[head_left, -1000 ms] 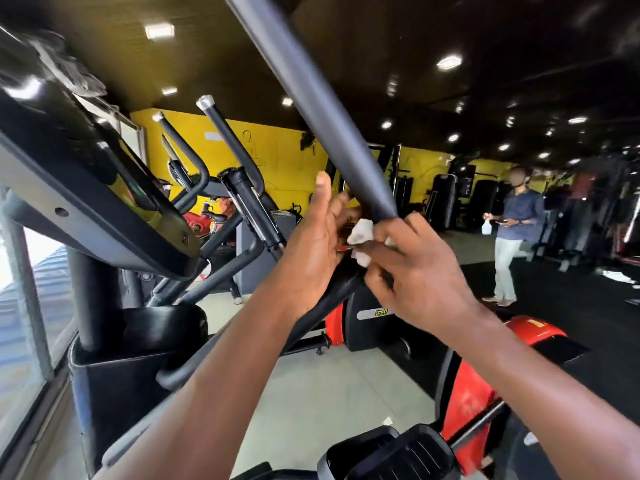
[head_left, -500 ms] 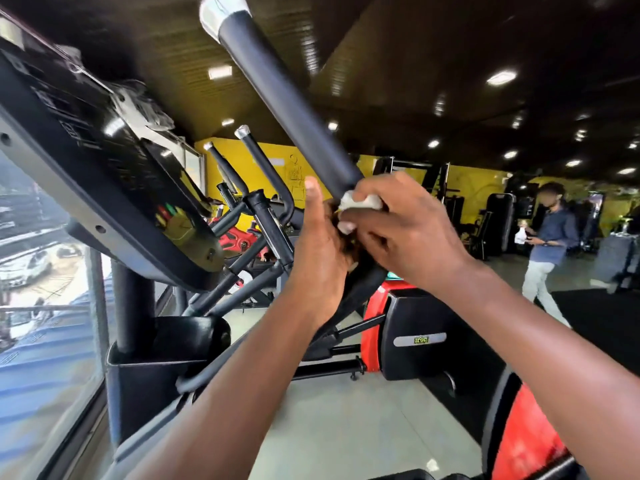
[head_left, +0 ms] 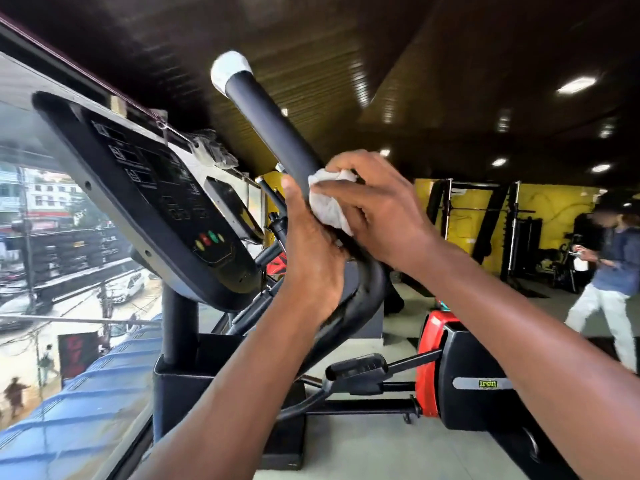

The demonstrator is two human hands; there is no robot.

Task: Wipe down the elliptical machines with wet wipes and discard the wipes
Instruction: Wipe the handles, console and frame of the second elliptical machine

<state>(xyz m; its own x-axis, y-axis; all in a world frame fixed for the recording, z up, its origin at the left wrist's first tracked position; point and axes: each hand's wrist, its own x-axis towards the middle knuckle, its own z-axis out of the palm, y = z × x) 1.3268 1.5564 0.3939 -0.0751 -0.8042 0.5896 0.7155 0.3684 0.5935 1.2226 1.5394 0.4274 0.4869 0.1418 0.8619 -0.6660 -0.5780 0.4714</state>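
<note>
A black elliptical handlebar [head_left: 268, 121] with a white end cap rises diagonally up and to the left in front of me. My right hand [head_left: 374, 209] grips a crumpled white wet wipe [head_left: 329, 200] and presses it round the bar's middle. Just below it, my left hand [head_left: 311, 258] lies against the left side of the bar with its thumb pointing up; the fingers are hidden behind the bar. The machine's black console [head_left: 156, 199] tilts toward me on the left.
A window [head_left: 52, 271] on the left looks down on a street. Another red and black elliptical [head_left: 460, 379] stands to the right on the pale floor. A person [head_left: 606, 282] in a blue shirt walks at the far right by yellow walls and racks.
Both hands with the wipe have slid up the handlebar. My view tilted up and left, bringing the bar's white cap and the console fully into view. The person at right walked on.
</note>
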